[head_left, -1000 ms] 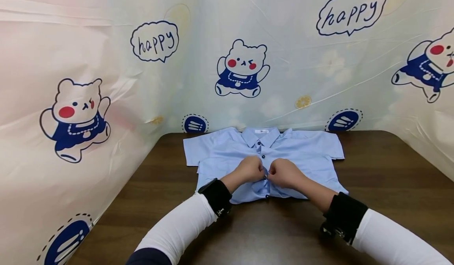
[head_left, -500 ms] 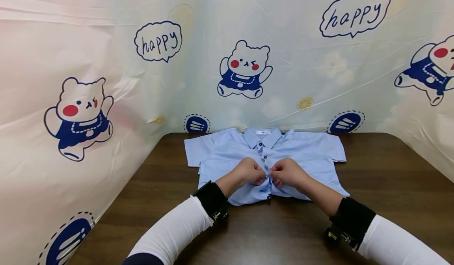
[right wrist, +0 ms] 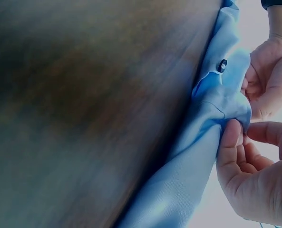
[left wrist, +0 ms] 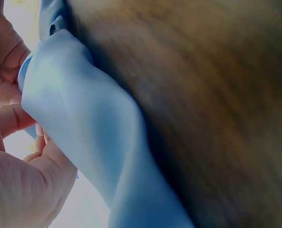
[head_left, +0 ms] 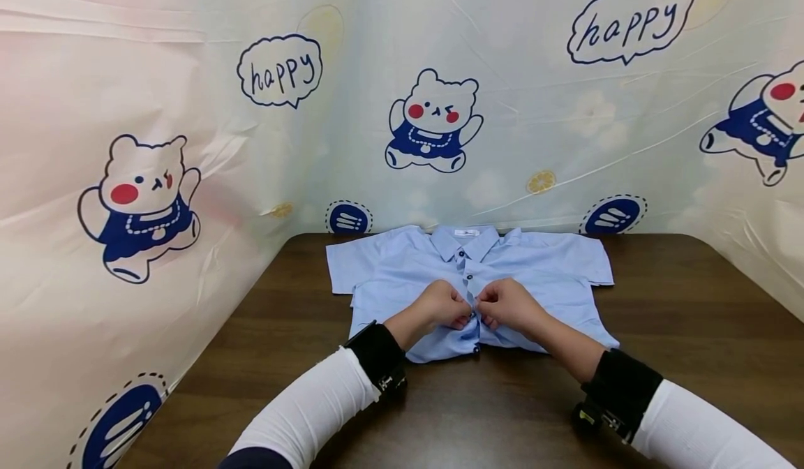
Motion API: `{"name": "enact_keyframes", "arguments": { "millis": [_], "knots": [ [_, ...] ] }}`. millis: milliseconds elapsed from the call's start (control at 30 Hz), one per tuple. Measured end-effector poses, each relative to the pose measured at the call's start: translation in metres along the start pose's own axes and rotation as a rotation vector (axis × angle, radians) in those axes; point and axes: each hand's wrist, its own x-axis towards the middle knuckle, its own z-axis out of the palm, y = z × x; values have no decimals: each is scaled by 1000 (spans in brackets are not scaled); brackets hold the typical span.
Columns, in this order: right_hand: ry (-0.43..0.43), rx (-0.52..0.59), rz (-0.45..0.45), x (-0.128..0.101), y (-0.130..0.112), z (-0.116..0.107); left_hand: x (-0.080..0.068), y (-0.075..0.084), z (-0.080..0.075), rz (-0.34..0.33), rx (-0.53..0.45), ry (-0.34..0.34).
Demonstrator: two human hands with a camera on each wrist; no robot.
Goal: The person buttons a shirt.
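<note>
Patterned fabric backdrop point(head_left: 521, 43) behind, dark wood-grain table point(head_left: 465, 413) below, pale blue short-sleeved shirt point(head_left: 389, 266) flat at the far side, front up, collar point(head_left: 480, 242) away from the person, hem toward them. Key relation: the front placket point(head_left: 467, 289), whose long axis runs from collar to hem, straight between the two hands; left hand point(head_left: 444, 306) on its left side, right hand point(head_left: 510, 306) just across on the other, tips nearly meeting. Neither is clearly closer; I'd call it even. Left fingers are curled, thumb and index pinching the shirt at the front opening, with a dark spot that looks like a button right at the tips; can't tell how much of it is between them. Right thumb and index pinch the cloth edge and lift a small fold, clear in the right wrist view; other fingers tucked loosely. My read: alignment of that edge with the spot at the left tips is what counts, sideways across the placket. Another dark button point(head_left: 469, 276) sits collarward of the fingers, a lower button point(head_left: 476, 350) hemward, near the table-side edge. Can't tell from here which are fastened. Table shows some glare in front of the hem. Backdrop has cartoon bears and "happy" bubbles. Black wrist straps point(head_left: 377, 354) on both arms.
</note>
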Motion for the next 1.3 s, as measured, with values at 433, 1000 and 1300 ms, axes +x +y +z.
{"name": "enact_keyframes", "arguments": {
  "millis": [433,1000,1300],
  "knots": [
    [-47,58,-3,2,2,-3,2,3,-1,6,-74,16],
    [9,-71,-72,0,-1,0,0,2,3,39,-160,81],
    [10,-57,-12,0,1,-1,-2,3,2,64,-87,81]
  ]
}}
